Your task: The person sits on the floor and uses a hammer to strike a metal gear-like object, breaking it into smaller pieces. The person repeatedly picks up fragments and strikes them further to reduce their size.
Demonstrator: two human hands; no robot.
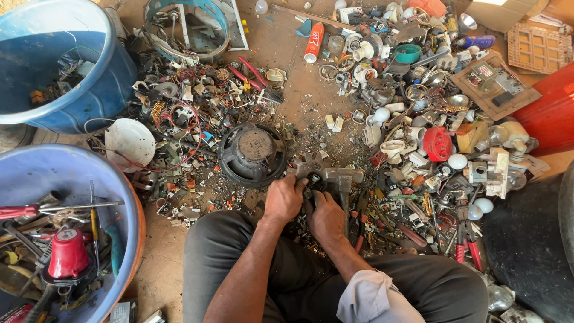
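The grey metal bracket (326, 175) lies on the dirt floor (299, 90) just ahead of my knees, a toothed, star-edged plate with a short cross-bar to its right, dull and gritty like cast metal; my left hand (283, 198) clamps over its near left edge, fingers curled and pressed together on the rim, which I judge keeps it from sliding on the loose ground; my right hand (324, 216) sits just beside, touching the left, fingers bent down onto the part's underside or centre, though whether they pinch something small there I cannot tell, since the knuckles hide it; both wrists rest low between my dark trousers (239, 263), so the work stays close and steady; just to the left of the bracket lies a round black speaker (252, 154), its cone dusty brown in the middle; beyond it a tangle of red wires, coils and broken plastic spreads over the floor; to the right a red domed cap (437, 143) sits among white bulbs and sockets; a red spray can (314, 42) lies farther off; at my left a blue tub (128, 197) holds screwdrivers and a red motor housing.
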